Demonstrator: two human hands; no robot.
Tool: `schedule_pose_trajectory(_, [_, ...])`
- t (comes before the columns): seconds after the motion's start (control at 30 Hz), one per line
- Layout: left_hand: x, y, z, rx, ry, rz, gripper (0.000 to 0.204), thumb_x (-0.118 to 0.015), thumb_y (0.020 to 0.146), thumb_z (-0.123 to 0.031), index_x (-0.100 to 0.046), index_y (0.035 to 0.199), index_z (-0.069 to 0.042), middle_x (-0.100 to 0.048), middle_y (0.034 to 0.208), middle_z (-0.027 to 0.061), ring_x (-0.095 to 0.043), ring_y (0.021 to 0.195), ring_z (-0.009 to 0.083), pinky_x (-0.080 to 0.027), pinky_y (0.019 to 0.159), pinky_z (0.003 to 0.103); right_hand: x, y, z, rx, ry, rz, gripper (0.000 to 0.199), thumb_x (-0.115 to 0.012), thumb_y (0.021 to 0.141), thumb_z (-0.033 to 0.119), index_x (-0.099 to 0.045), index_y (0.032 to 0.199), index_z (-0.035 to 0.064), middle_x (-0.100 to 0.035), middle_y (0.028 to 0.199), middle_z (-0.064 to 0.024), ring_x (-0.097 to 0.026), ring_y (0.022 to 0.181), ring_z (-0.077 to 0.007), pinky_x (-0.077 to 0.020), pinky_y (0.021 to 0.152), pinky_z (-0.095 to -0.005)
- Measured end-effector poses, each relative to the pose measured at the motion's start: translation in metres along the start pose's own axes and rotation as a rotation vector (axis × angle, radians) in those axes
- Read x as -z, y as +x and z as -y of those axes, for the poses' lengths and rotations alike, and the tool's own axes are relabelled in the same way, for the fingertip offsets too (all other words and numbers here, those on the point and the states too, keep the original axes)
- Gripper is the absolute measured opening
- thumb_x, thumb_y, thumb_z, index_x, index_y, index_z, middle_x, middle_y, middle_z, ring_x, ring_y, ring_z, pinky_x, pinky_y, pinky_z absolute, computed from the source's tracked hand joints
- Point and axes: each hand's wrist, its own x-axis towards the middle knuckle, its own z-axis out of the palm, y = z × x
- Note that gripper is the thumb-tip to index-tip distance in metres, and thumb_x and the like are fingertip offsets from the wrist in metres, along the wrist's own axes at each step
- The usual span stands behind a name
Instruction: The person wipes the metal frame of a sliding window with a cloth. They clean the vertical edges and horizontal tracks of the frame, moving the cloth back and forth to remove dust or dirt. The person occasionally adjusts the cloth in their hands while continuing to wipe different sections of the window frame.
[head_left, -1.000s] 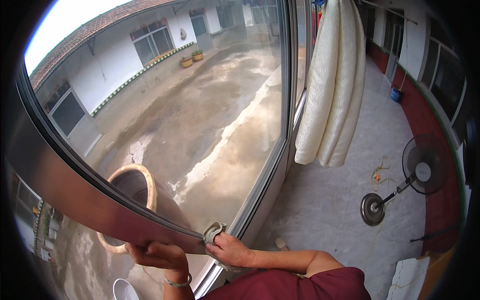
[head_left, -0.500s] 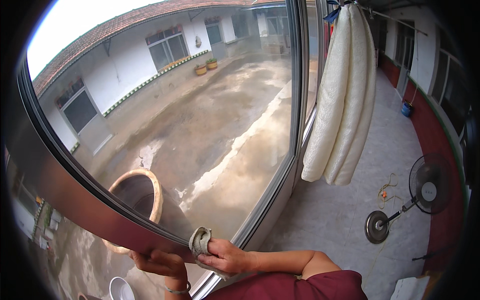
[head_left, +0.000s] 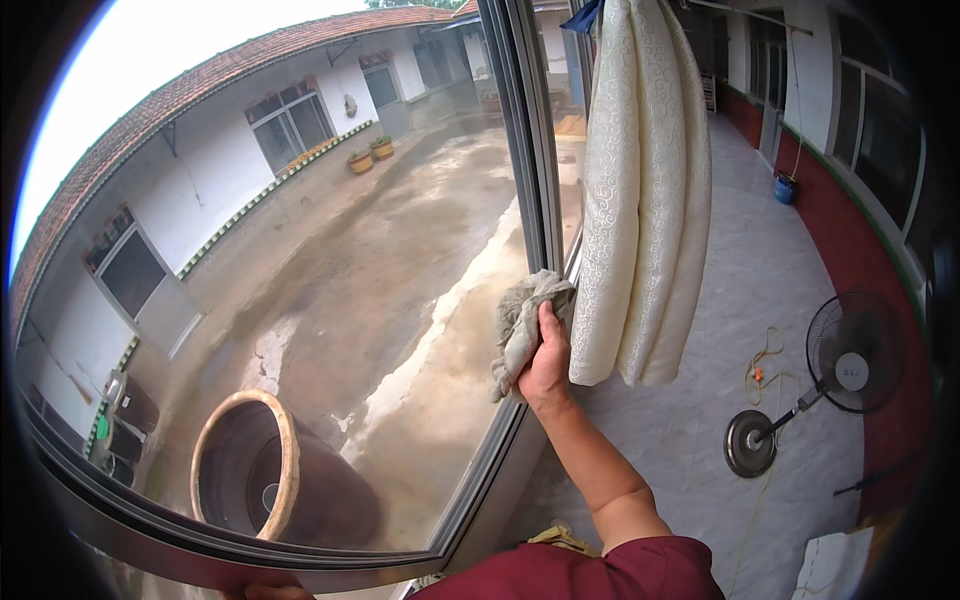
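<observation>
Up against the big window pane (head_left: 330, 300), roughly mid-scene, the right hand (head_left: 546, 355) is clamped around a crumpled grey rag (head_left: 522, 325). Fingers are curled tight over the cloth, so it's bunched in the grip and pressed to the glass right beside the grey window frame (head_left: 528, 150). Most of the rag sticks out to the left of the hand and hangs a bit below it, with a corner poking up above the knuckles.

Just right of the hand, practically touching it, a cream patterned curtain (head_left: 645, 190) hangs down in a fat bundle.

The left hand (head_left: 262, 591) only barely peeks in at the near edge, under the lower frame rail. I think it's resting on the frame, but honestly can't tell if it's open or gripping anything.

Didn't spot any packages or signs worth mentioning. Through the glass there's a large brown clay jar (head_left: 262, 480) at near left in the wet courtyard. Indoors on the right, a black standing fan (head_left: 848, 352) sits on the tiled floor, well apart from the hand, and a small blue bucket (head_left: 786, 187) stands far off by the red wall.
</observation>
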Motion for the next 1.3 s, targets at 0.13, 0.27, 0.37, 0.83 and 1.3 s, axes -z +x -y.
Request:
schedule_pose_trajectory(0.13, [0.004, 0.009, -0.005, -0.019, -0.003, 0.031, 0.035, -0.04, 0.101, -0.022, -0.045, 0.118, 0.008, -0.058, 0.099, 0.0213, -0.058, 0.081, 0.0269, -0.05, 0.074, 0.04, -0.054, 0.133, 0.029, 0.31, -0.22, 0.165, 0.039, -0.052, 0.102, 0.027, -0.051, 0.131, 0.0016, -0.056, 0.119, -0.0053, -0.052, 0.107, -0.0135, -0.0421, 0.096, -0.0284])
schedule_pose_trajectory(0.27, [-0.017, 0.005, -0.025, 0.04, 0.039, -0.104, 0.037, -0.044, 0.102, -0.027, -0.048, 0.113, 0.008, -0.058, 0.097, 0.0193, -0.057, 0.078, 0.0239, -0.05, 0.071, 0.035, -0.172, 0.263, 0.092, 1.006, -0.66, 0.251, 0.038, -0.055, 0.098, 0.025, -0.056, 0.122, -0.0036, -0.055, 0.125, -0.02, -0.052, 0.118, -0.0324, -0.0401, 0.101, -0.0377])
schedule_pose_trajectory(0.37, [-0.03, 0.006, -0.029, -0.031, 0.129, -0.081, 0.037, -0.045, 0.101, -0.027, -0.048, 0.114, 0.008, -0.057, 0.098, 0.0195, -0.057, 0.08, 0.0248, -0.049, 0.072, 0.036, -0.24, 0.346, 0.135, 1.387, -0.801, 0.366, 0.046, -0.053, 0.098, 0.039, -0.057, 0.122, 0.0001, -0.061, 0.122, -0.0188, -0.059, 0.11, -0.0368, -0.0451, 0.094, -0.0411])
schedule_pose_trajectory(0.83, [-0.049, 0.005, -0.038, -0.266, 0.497, 0.086, 0.037, -0.051, 0.1, -0.026, -0.049, 0.116, 0.007, -0.056, 0.103, 0.0204, -0.056, 0.087, 0.0291, -0.048, 0.078, 0.039, -0.132, 0.414, 0.051, 1.418, -1.071, 0.366, 0.038, -0.047, 0.099, 0.022, -0.057, 0.125, -0.0041, -0.053, 0.131, -0.0287, -0.049, 0.12, -0.045, -0.0386, 0.104, -0.0438])
schedule_pose_trajectory(1.3, [-0.025, 0.015, -0.038, -0.425, 0.716, 0.125, 0.038, -0.057, 0.098, -0.024, -0.05, 0.118, 0.007, -0.054, 0.108, 0.0214, -0.055, 0.094, 0.0333, -0.047, 0.084, 0.042, 0.149, 0.333, -0.071, 0.994, -1.174, 0.244, 0.024, -0.052, 0.096, 0.013, -0.059, 0.114, -0.0014, -0.054, 0.124, -0.0237, -0.05, 0.116, -0.0432, -0.0374, 0.104, -0.0447])
